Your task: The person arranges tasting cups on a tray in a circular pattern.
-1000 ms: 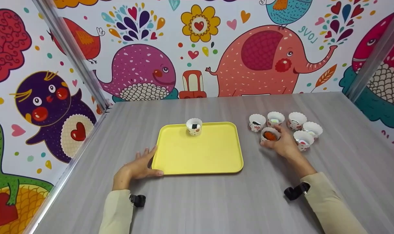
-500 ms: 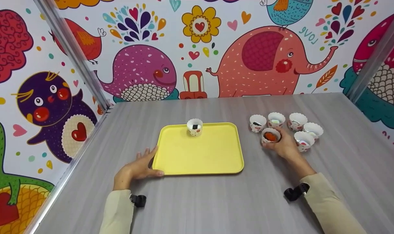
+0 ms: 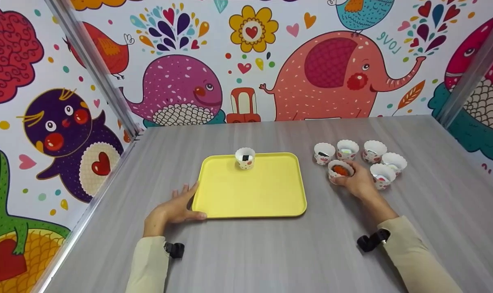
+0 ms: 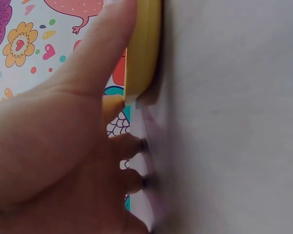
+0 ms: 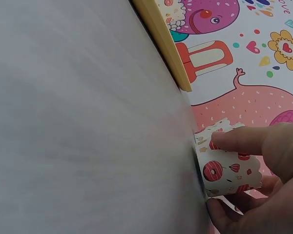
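Observation:
My right hand [image 3: 361, 182] pinches a small scallop-rimmed paper cup [image 3: 332, 175] with something orange inside, at the front left of a group of such cups. In the right wrist view, the thumb presses the printed side of this cup [image 5: 224, 170] and other fingers curl behind it, close to the tabletop. My left hand [image 3: 174, 209] rests at the near left corner of a yellow tray [image 3: 250, 195], thumb along its front edge and the other fingers stretched out by its left side. Another paper cup [image 3: 245, 162], with black-and-white contents, stands at the tray's far edge.
Several more patterned paper cups stand close around the right hand, among them one with dark contents [image 3: 324, 156] and one with a red bit [image 3: 382, 179]. Cartoon-printed walls [image 3: 291, 81] bound the grey table [image 3: 271, 252] at the back and sides.
The right thumb has moved slightly in against the front of the orange-filled cup, which stays at about the same place. The left hand and tray have kept their position.

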### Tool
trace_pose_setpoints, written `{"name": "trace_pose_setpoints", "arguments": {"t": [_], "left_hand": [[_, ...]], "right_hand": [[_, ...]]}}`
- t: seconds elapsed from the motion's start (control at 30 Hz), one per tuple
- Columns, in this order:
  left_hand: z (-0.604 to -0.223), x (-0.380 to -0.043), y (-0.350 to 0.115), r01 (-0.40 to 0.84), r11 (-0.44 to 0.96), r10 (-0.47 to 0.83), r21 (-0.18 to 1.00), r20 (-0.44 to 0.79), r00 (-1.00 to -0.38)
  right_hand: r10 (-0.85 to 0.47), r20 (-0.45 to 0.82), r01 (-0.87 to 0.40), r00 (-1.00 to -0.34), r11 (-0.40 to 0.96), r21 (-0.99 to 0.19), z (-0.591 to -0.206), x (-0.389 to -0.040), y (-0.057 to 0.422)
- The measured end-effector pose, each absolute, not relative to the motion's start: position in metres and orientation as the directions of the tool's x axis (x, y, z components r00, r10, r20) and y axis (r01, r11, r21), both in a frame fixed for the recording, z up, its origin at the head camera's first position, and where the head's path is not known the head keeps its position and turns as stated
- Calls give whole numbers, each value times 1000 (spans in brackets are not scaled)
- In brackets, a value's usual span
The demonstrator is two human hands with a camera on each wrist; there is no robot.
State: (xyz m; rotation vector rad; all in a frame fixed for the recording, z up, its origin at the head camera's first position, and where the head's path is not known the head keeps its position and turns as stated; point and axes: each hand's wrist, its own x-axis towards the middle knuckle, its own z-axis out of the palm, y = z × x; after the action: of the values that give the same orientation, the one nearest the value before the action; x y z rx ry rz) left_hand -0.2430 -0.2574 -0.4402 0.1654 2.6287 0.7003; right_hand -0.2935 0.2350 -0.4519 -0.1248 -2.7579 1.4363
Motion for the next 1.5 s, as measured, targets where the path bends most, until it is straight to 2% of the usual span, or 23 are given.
{"name": "trace_pose_setpoints", "arguments": {"t": [0.57,0.87,1.13,1.5], "left_hand": [[-439,-244,-258,15,867,224,498,-361,-905],[-440,-244,-257,13,869,219,495,-360,-907],[-440,-244,-257,9,867,215,498,-359,-908],[-439,-243,-257,-9,863,205,505,-366,-908]], "right_hand": [[64,-63,88,-996,553,-828,-440,-292,221],[34,-2,21,-999,561,-828,-434,-292,208],[1,-10,9,-1000,509,-861,-427,-297,189],[-56,17,-46,-998,581,-813,-415,-307,165]]}}
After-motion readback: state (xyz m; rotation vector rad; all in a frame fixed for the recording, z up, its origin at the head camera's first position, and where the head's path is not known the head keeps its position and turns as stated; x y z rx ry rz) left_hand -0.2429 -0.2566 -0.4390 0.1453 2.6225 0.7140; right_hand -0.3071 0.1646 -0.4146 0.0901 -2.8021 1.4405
